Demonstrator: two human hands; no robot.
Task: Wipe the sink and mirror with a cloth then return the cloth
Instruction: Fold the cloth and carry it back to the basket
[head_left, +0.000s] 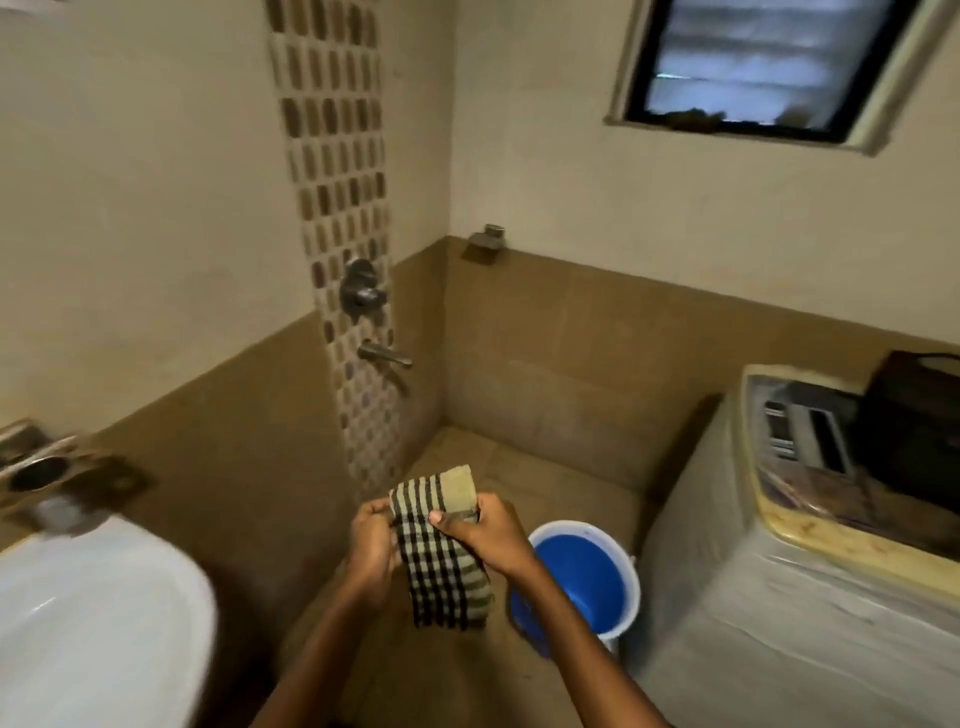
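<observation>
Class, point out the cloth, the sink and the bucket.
cloth (441, 561): head view, checked middle.
sink (104, 623): head view, white basin.
bucket (621, 631): head view, white rim.

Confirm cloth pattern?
Black-and-beige check with a plain beige end band, on the cloth held by both hands; head view shows it.

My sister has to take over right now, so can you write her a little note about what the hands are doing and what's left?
Left hand: gripping the checked cloth at its left edge.
Right hand: pinching the cloth's top right.
The cloth hangs between them, above the floor beside the blue bucket.
The sink is at lower left; the mirror is out of view.
Done: can't tell from this picture whether anything is wiped.
Left: check the sink and mirror, then return the cloth.
</observation>
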